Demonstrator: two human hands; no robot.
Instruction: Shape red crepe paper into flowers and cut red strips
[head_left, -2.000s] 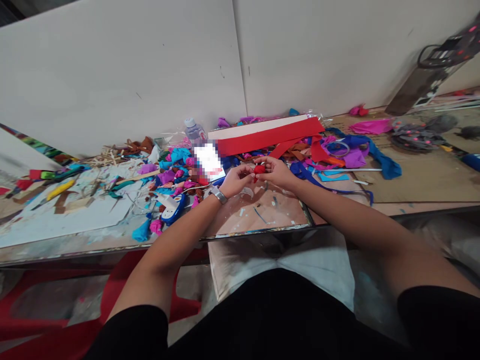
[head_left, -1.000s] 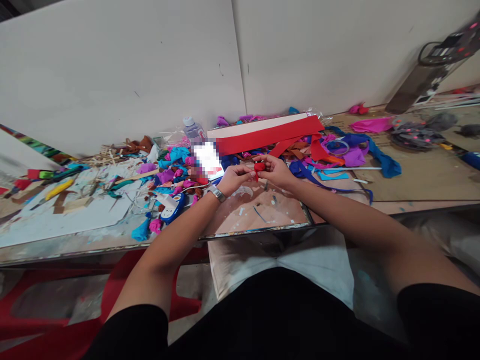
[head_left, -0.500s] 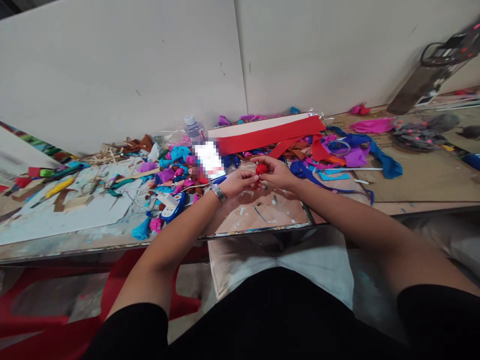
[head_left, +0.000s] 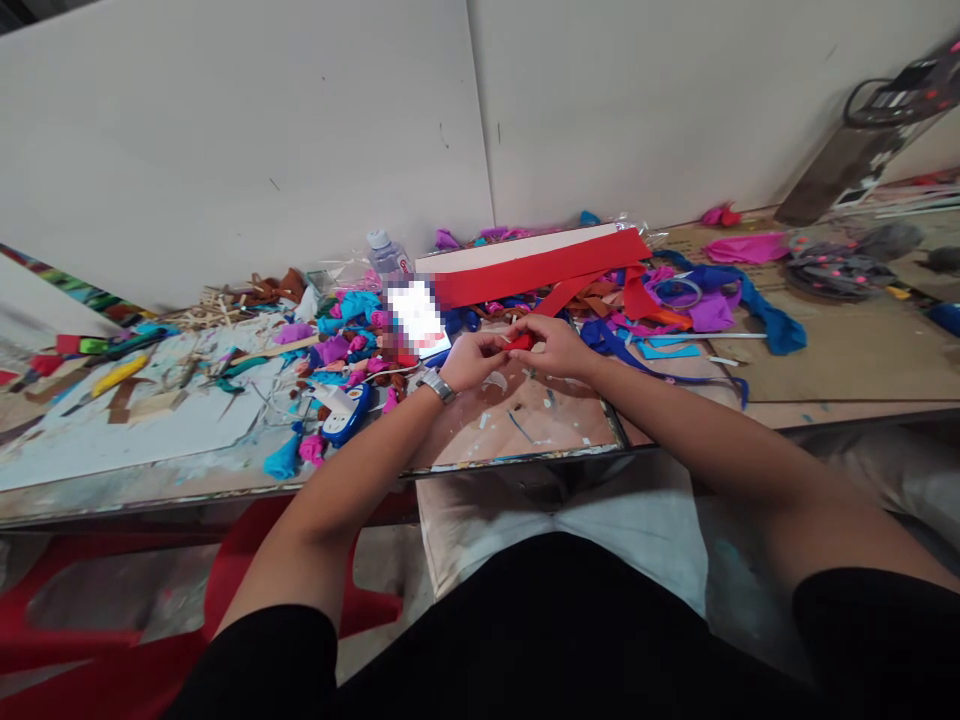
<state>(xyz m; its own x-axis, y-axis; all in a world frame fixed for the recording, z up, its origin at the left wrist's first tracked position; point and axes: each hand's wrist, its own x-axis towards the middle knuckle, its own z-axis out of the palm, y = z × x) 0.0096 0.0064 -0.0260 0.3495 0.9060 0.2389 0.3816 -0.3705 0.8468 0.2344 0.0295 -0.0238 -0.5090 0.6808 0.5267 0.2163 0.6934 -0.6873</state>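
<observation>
Between my two hands is a small red crepe-paper piece (head_left: 520, 343), rolled or bunched, held just above the table. My left hand (head_left: 478, 360), with a metal watch (head_left: 437, 385) on its wrist, pinches its left side. On the other side my right hand (head_left: 556, 347) grips it with thumb and fingers, partly covering it. Behind my hands lies a long red crepe-paper strip (head_left: 540, 268) along a pale strip. A blurred bright white rectangle (head_left: 418, 315) is left of my left hand.
Bunched coloured paper pieces (head_left: 352, 330) and a blue-and-white power strip (head_left: 345, 415) are at left. A plastic bottle (head_left: 388, 253) stands behind. Farther left lies a yellow-handled tool (head_left: 120, 374). Blue and purple strips (head_left: 709, 300) and a ring (head_left: 677, 292) lie at right.
The red paper piece, round and facing me before, now looks flatter and longer, turned sideways between my fingers. My left hand has moved slightly right and up.
</observation>
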